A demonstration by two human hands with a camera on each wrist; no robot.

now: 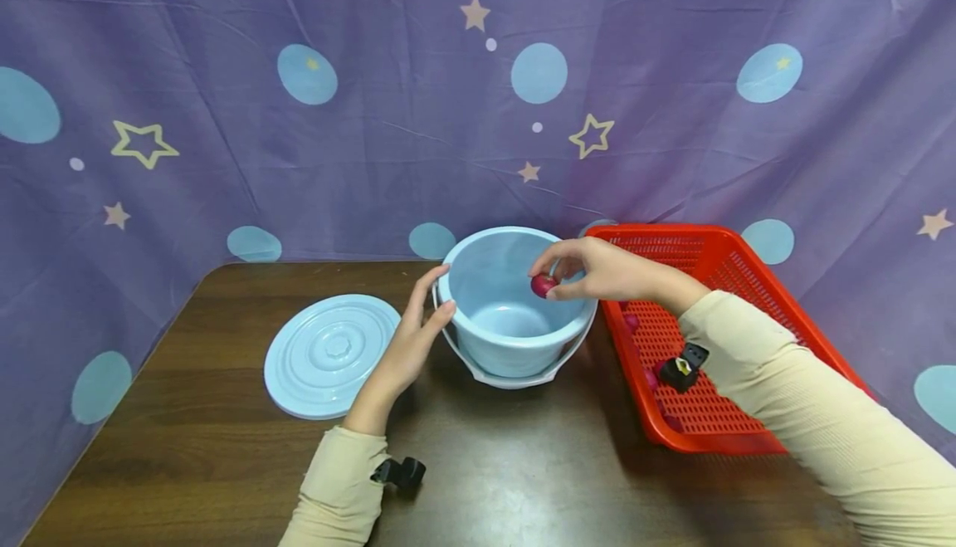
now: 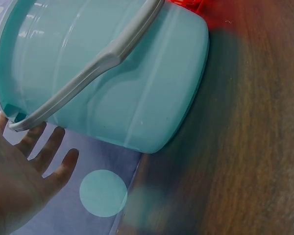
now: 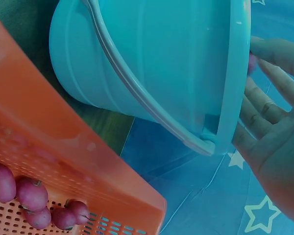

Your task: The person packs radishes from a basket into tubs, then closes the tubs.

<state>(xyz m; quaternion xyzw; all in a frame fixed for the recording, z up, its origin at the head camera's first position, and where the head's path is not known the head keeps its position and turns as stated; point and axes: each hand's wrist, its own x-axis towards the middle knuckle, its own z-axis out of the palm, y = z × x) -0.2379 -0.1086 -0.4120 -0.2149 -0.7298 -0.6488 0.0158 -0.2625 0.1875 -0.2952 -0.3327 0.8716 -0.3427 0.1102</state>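
Observation:
A light blue bucket [image 1: 515, 356] stands upright on the table, its pale handle [image 2: 95, 66] lowered against the near side. My left hand [image 1: 409, 339] touches the bucket's left rim, fingers spread along the outside. Over the right part of the opening, my right hand [image 1: 597, 271] pinches a red radish [image 1: 543, 285] between thumb and fingers. The bucket's visible floor is bare. In the right wrist view the radish is mostly hidden behind the rim, and several radishes [image 3: 32, 193] lie in the red basket [image 3: 78, 142].
Right of the bucket, the red basket sits close by under my right forearm. A round light blue lid [image 1: 332, 356] lies flat on the brown wooden table [image 1: 508, 472] at the left. Behind everything hangs a purple curtain [image 1: 418, 115] with stars and dots.

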